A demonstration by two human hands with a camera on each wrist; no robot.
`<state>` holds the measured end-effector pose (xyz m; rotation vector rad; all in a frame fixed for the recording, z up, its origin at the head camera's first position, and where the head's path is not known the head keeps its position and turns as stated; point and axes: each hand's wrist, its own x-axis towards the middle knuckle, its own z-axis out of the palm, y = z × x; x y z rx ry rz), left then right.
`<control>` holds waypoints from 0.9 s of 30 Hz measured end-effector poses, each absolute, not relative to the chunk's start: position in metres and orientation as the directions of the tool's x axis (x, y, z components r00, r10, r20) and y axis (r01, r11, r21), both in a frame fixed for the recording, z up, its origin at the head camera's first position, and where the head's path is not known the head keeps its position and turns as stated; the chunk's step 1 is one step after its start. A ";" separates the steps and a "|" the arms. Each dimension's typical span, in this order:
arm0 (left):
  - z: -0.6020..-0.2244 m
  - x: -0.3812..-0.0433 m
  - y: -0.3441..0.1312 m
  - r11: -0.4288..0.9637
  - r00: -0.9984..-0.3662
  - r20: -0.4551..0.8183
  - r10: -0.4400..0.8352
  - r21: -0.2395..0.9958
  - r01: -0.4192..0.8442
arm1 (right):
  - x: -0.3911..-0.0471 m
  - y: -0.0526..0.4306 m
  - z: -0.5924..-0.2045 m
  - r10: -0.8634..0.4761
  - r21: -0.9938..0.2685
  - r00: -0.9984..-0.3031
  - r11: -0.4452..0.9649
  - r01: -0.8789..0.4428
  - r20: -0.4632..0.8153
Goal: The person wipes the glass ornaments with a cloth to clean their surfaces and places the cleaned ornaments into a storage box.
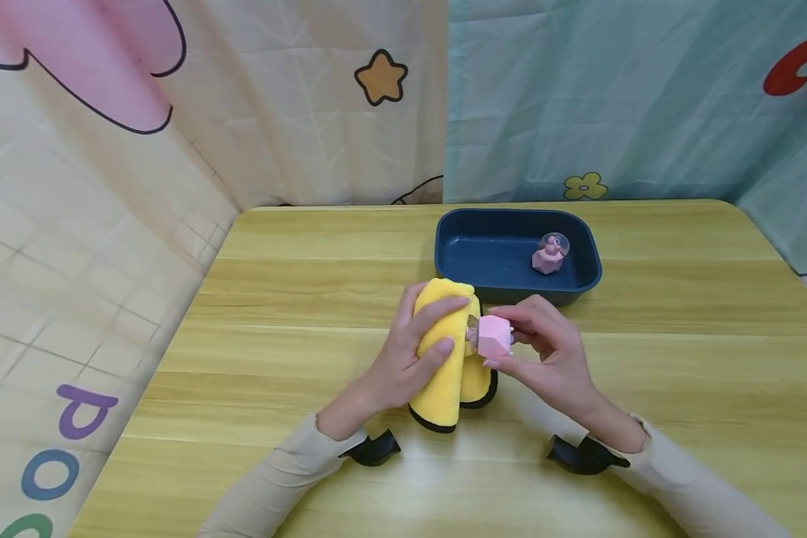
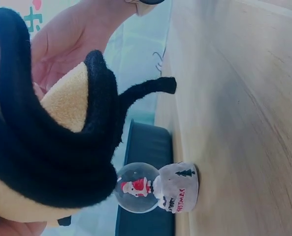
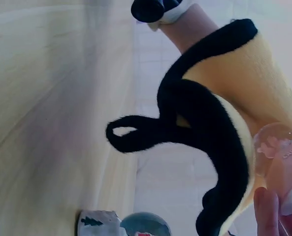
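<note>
My left hand (image 1: 403, 362) grips a folded yellow cloth (image 1: 440, 400) with black edging, fingers and thumb curled round it. Between thumb and fingertips, my right hand (image 1: 554, 362) pinches the pink faceted base of a small snow globe (image 1: 494, 336). This globe lies sideways, its clear dome towards the left and against the cloth. In the right wrist view, the pink snow globe (image 3: 286, 162) shows lettering on its base. A second snow globe (image 2: 180, 188), with a Santa inside and a white Christmas base, stands on the table beyond the cloth, hidden in the head view.
A dark blue rectangular tray (image 1: 477, 258) stands at the back of the wooden table (image 1: 276, 336). Inside it, towards the right, sits another pink snow globe (image 1: 548, 258). Printed curtains (image 1: 296, 104) hang behind the table and along its sides.
</note>
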<state>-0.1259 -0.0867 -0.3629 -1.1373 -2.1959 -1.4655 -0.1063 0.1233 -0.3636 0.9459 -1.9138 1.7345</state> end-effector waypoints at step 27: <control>-0.363 -0.118 -0.080 0.092 -0.545 0.660 0.517 0.590 0.802 | -0.122 0.098 -0.356 -0.194 0.220 0.185 0.183 -0.958 0.963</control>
